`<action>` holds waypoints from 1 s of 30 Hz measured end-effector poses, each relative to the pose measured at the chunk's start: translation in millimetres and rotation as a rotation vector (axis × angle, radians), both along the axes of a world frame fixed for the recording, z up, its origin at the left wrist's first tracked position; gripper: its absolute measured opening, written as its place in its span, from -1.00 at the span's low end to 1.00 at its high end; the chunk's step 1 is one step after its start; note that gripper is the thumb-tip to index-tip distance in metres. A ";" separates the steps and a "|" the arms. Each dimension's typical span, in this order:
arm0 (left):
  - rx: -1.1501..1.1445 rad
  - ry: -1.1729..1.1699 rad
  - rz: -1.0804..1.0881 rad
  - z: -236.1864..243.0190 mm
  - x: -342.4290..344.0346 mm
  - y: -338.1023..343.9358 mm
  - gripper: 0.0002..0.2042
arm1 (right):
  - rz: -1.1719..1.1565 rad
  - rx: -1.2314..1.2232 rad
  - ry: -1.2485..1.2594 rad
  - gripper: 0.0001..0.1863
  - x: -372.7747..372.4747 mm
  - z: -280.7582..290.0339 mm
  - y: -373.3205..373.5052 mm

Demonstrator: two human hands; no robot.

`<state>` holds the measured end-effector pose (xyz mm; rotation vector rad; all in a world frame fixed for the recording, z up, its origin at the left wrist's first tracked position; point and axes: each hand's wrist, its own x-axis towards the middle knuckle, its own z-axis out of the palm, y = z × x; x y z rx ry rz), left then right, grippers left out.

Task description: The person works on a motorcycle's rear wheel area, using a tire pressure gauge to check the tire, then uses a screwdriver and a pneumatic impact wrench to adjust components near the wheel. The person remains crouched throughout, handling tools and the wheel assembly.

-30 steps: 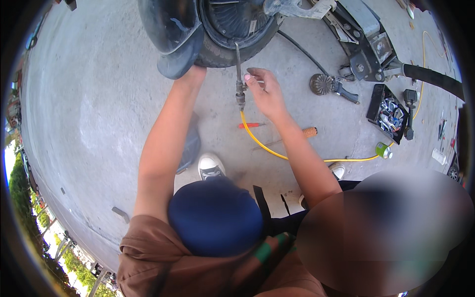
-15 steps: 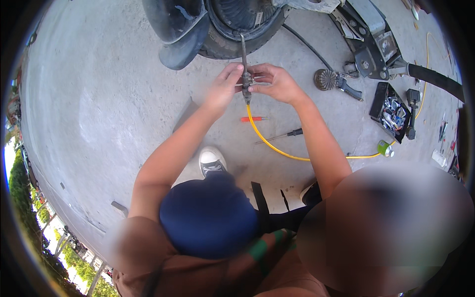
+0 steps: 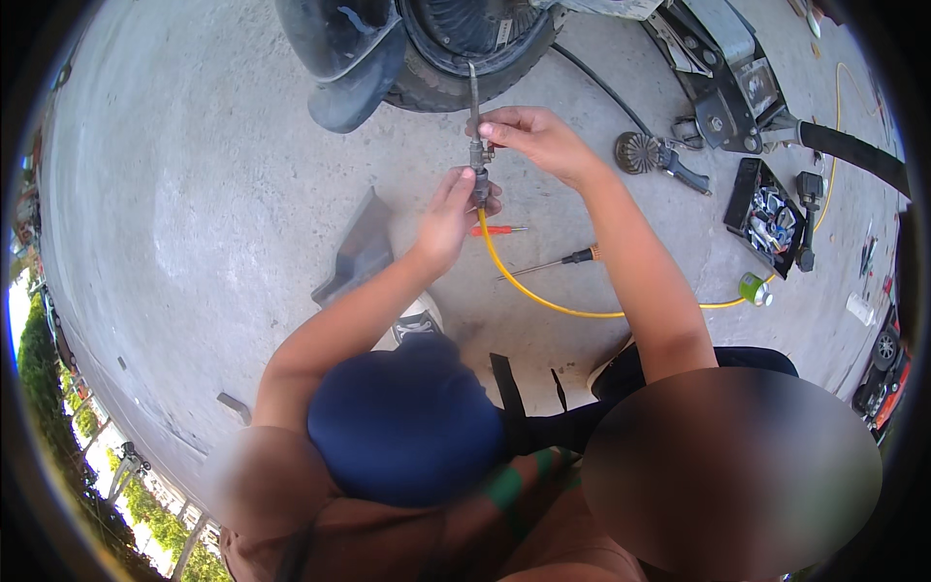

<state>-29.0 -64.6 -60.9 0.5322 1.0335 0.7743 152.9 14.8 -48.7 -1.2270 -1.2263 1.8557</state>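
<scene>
A thin metal air nozzle (image 3: 473, 92) stands up against the wheel (image 3: 427, 82) at the top, with a valve fitting (image 3: 477, 152) at its lower part and a yellow hose (image 3: 499, 262) running from it. My left hand (image 3: 448, 218) is closed round the coupler at the hose end. My right hand (image 3: 531, 136) pinches the nozzle just above the valve, thumb across it. A black plastic mudguard (image 3: 339, 39) hangs left of the wheel. Beneath my hands lie a red-handled screwdriver (image 3: 495, 231) and a long dark-handled screwdriver (image 3: 580, 255).
A floor jack (image 3: 718, 87), an air gauge gun (image 3: 679, 170), a black tray of sockets (image 3: 761, 223), an impact wrench (image 3: 810, 218) and a green can (image 3: 754, 289) lie to the right. A grey plastic panel (image 3: 354, 252) lies by my left forearm, near my shoe (image 3: 417, 320).
My left hand came down from under the mudguard onto the hose coupler. My right hand has moved slightly up, onto the nozzle above the valve.
</scene>
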 end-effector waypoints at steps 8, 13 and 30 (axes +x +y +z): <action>0.071 0.284 0.120 16.2 16.8 -7.6 -0.63 | -0.117 -0.065 -0.040 -0.65 -17.4 14.1 10.8; 0.166 0.325 0.130 20.9 23.8 -2.2 -0.56 | -0.217 -0.130 0.101 -0.70 -17.8 15.3 16.3; 0.084 0.191 0.017 24.1 10.1 20.7 -0.58 | -0.114 -0.174 0.180 -0.65 -15.9 18.7 17.9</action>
